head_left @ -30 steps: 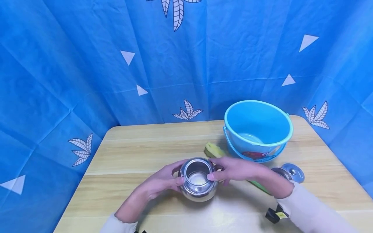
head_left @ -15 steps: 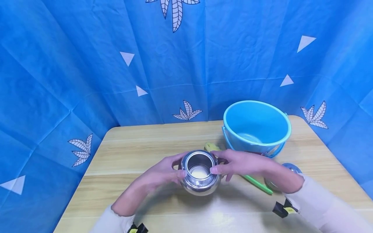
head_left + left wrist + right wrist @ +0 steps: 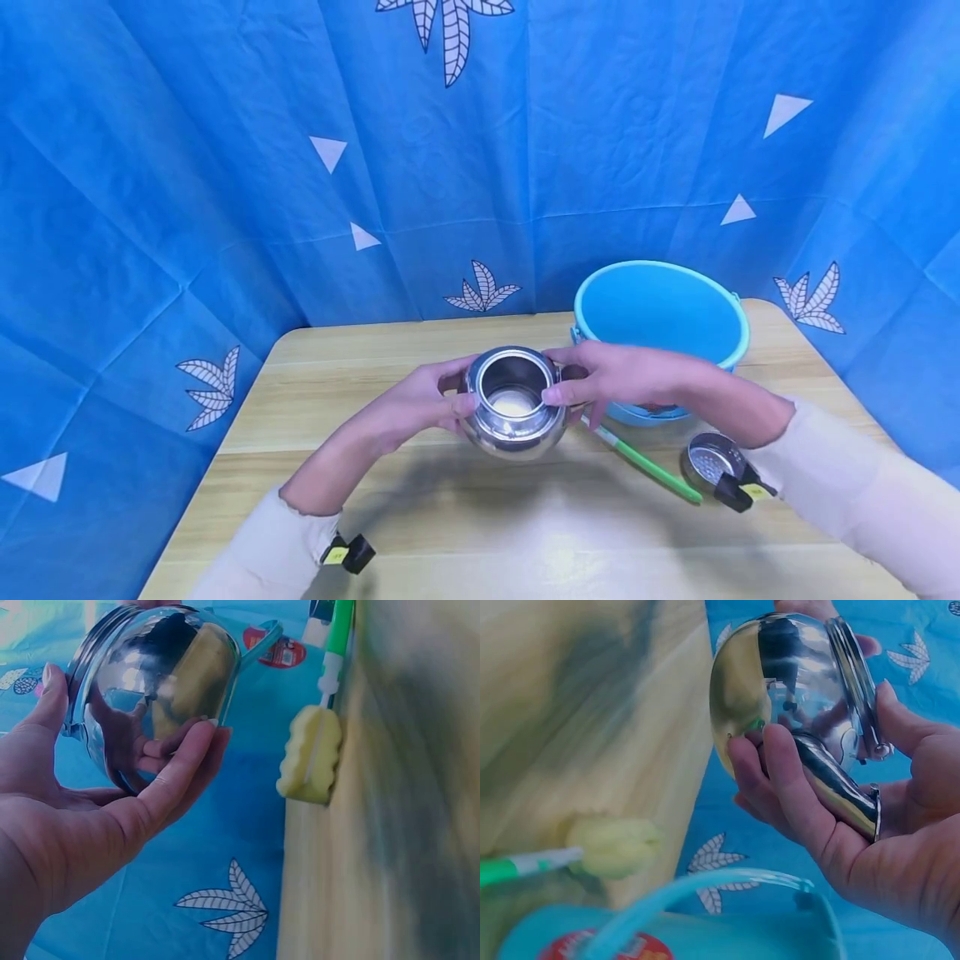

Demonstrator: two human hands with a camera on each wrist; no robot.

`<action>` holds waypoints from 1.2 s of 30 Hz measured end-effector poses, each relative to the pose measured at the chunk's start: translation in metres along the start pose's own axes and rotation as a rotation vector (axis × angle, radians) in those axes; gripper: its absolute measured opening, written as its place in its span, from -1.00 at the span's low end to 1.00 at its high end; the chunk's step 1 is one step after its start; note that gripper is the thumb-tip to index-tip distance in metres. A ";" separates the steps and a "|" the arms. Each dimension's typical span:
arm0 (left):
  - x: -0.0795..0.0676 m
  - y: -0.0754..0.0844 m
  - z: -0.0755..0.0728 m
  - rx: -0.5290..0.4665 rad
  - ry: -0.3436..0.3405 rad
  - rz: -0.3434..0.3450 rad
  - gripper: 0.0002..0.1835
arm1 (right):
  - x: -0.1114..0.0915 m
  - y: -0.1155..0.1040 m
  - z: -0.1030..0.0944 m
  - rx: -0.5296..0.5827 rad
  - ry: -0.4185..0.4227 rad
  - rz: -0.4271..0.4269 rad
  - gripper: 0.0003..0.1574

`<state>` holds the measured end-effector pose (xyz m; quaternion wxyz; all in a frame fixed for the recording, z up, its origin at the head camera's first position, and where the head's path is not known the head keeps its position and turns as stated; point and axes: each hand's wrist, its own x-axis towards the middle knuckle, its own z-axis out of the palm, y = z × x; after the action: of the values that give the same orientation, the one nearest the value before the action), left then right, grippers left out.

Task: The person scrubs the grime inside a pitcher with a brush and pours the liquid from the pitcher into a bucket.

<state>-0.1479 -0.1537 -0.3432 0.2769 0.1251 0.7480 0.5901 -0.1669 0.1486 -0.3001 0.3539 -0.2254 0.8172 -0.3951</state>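
A shiny steel teapot (image 3: 516,442), lidless with its round mouth tipped toward me, is held between both hands over the table. On its left side my left hand (image 3: 416,408) grips it, thumb near the rim and fingers spread along the belly, as the left wrist view shows. My right hand (image 3: 622,379) holds the opposite side. There the right wrist view shows its fingers curled around the spout (image 3: 832,784) and belly, with the thumb by the rim. The pot's inside looks bare down to its bright bottom.
Behind the right hand stands a light blue bucket (image 3: 738,337) with a handle. A sponge brush lies in front of it, its green handle (image 3: 656,473) and yellow head (image 3: 311,754) showing in different views. A perforated steel strainer (image 3: 708,462) sits to the right on the wooden table (image 3: 337,358).
Both hands have raised the teapot and carried it away from me, slightly right. The right arm now covers the small lid and uncovers the strainer and more of the green handle.
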 end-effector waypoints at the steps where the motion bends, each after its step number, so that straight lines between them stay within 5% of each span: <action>1: 0.001 0.003 -0.002 -0.002 -0.005 0.006 0.00 | 0.000 -0.002 -0.003 0.005 -0.007 -0.001 0.06; 8: 0.007 0.019 -0.014 -0.057 -0.089 0.050 0.08 | 0.001 -0.012 -0.019 0.013 -0.045 -0.013 -0.03; 12: 0.010 0.031 -0.018 -0.063 -0.110 0.053 -0.04 | 0.001 -0.018 -0.028 -0.001 -0.051 -0.013 -0.05; 20: 0.016 0.054 -0.024 -0.033 -0.058 0.053 -0.12 | -0.008 -0.029 -0.045 -0.054 -0.010 -0.009 0.16; 36: 0.060 0.106 -0.019 0.054 0.031 0.145 -0.20 | -0.030 -0.042 -0.095 -0.124 0.084 -0.054 -0.07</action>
<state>-0.2224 -0.1099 -0.2557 0.2183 0.1770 0.7569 0.5900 -0.2155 0.1901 -0.2129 0.2941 -0.2520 0.8478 -0.3623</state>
